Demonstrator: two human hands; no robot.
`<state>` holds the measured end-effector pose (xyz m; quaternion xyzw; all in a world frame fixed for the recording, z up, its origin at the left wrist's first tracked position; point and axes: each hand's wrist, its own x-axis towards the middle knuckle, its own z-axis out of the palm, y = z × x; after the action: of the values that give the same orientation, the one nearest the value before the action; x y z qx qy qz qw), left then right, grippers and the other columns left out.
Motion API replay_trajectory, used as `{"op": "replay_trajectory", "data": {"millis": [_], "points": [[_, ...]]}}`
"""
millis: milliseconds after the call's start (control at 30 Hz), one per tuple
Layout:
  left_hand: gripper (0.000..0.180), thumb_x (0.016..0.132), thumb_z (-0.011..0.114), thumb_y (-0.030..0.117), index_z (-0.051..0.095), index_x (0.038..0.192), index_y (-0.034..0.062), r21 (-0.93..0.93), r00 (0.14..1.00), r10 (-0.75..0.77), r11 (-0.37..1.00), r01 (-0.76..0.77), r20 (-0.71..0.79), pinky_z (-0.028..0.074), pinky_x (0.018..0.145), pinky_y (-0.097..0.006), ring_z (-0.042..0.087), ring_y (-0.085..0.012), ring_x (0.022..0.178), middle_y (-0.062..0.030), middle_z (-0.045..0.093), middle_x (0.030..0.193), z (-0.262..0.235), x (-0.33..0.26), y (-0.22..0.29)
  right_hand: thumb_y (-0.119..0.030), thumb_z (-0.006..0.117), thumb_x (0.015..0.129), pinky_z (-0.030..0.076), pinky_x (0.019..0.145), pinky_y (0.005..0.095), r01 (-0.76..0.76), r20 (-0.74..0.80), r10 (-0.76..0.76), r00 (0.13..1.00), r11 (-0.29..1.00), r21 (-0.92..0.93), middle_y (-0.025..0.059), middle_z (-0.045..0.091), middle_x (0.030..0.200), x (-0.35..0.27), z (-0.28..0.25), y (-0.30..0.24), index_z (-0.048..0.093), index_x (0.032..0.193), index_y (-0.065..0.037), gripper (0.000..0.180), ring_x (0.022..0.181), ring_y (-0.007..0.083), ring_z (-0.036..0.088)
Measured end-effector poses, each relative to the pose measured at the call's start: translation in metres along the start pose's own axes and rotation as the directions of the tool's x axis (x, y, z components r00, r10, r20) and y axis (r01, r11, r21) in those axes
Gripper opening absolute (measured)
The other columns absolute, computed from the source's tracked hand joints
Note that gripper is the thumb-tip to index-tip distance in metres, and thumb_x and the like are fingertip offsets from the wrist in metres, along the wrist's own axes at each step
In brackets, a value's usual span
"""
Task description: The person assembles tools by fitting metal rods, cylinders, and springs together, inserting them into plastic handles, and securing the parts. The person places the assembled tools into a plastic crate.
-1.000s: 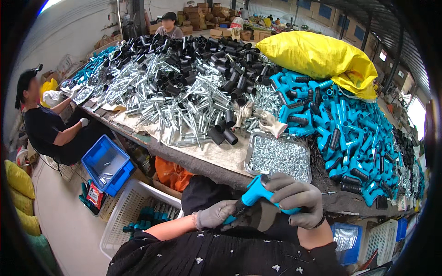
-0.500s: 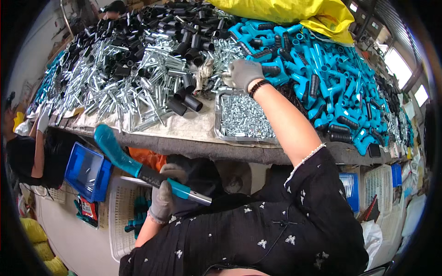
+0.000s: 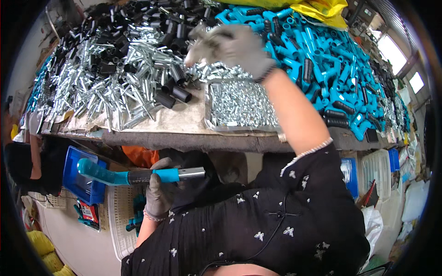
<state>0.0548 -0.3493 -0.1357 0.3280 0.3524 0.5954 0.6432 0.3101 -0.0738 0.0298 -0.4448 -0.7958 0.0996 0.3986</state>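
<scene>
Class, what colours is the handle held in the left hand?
Teal with a black band; head view, handle.

The desk (image 3: 184, 138) runs across the upper view, its top covered with a worn tan sheet (image 3: 179, 120). Directly on it: a heap of silver metal tubes (image 3: 115, 83) at left, black sleeves (image 3: 138, 18) behind and among them, a shallow metal tray of small silver screws (image 3: 241, 103) near the front edge, and a large pile of blue plastic fittings (image 3: 331, 69) at right. A yellow sack (image 3: 322, 7) lies at the far edge.
</scene>
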Motion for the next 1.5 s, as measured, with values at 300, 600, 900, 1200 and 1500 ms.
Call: {"op": "replay_trajectory", "data": {"millis": [300, 600, 900, 1200, 1500], "points": [[0.065, 0.093, 0.057, 0.057, 0.05, 0.135, 0.0073, -0.013, 0.982, -0.104, 0.994, 0.108, 0.158, 0.055, 0.085, -0.039, 0.057, -0.0245, 0.115, -0.0107, 0.058, 0.129, -0.008, 0.038, -0.043, -0.026, 0.055, 0.101, 0.048, 0.102, 0.035, 0.229, -0.211, 0.528, 0.822, 0.031, 0.973, 0.0151, 0.059, 0.13, -0.451, -0.258, 0.018, 0.052, 0.135, -0.004, 0.041, 0.118, 0.0254, 0.059], [0.072, 0.096, 0.055, 0.057, 0.047, 0.142, 0.0026, -0.008, 0.884, -0.366, 0.923, 0.385, 0.292, 0.049, 0.088, -0.034, 0.056, -0.024, 0.105, -0.0149, 0.055, 0.133, 0.014, 0.079, -0.056, -0.009, 0.062, 0.084, 0.049, 0.094, 0.0327, -0.896, -0.195, 0.952, 0.235, 0.29, 0.337, 0.0128, 0.069, 0.108, -0.685, -0.315, -0.11, 0.061, 0.123, 0.003, 0.041, 0.1, 0.0229, 0.064], [0.066, 0.095, 0.063, 0.044, 0.046, 0.139, -0.0026, -0.095, 0.874, -0.203, 0.958, 0.271, 0.442, 0.052, 0.099, -0.042, 0.049, -0.0323, 0.128, -0.0179, 0.049, 0.141, 0.02, 0.077, -0.059, -0.027, 0.066, 0.087, 0.05, 0.093, 0.0397, -0.978, -0.618, 0.785, 0.04, -0.097, -0.187, 0.017, 0.073, 0.109, -0.767, -0.235, 0.084, 0.073, 0.109, -0.005, 0.032, 0.104, 0.0301, 0.068], [0.07, 0.088, 0.068, 0.056, 0.051, 0.135, 0.0063, 0.306, 0.927, -0.104, 0.952, -0.012, 0.359, 0.042, 0.108, -0.045, 0.055, -0.028, 0.119, -0.0123, 0.059, 0.121, 0.033, 0.03, -0.038, -0.009, 0.067, 0.09, 0.051, 0.087, 0.034, -0.695, -0.859, 0.331, 0.39, 0.718, -0.039, 0.0136, 0.07, 0.104, -0.476, -0.199, 0.032, 0.068, 0.109, 0.001, 0.022, 0.092, 0.0216, 0.065], [0.03, 0.085, 0.069, 0.026, 0.063, 0.1, 0.0013, 0.248, 0.833, -0.017, 0.958, -0.146, 0.554, 0.05, 0.087, -0.039, 0.062, -0.0253, 0.096, -0.0153, 0.066, 0.107, 0.104, 0.023, -0.039, -0.035, 0.068, 0.094, 0.052, 0.074, 0.038, -0.024, 0.188, -0.058, 0.98, 0.914, 0.404, 0.0144, 0.067, 0.096, -0.328, -0.033, -0.038, 0.057, 0.122, 0.001, 0.047, 0.081, 0.0275, 0.066]]}}
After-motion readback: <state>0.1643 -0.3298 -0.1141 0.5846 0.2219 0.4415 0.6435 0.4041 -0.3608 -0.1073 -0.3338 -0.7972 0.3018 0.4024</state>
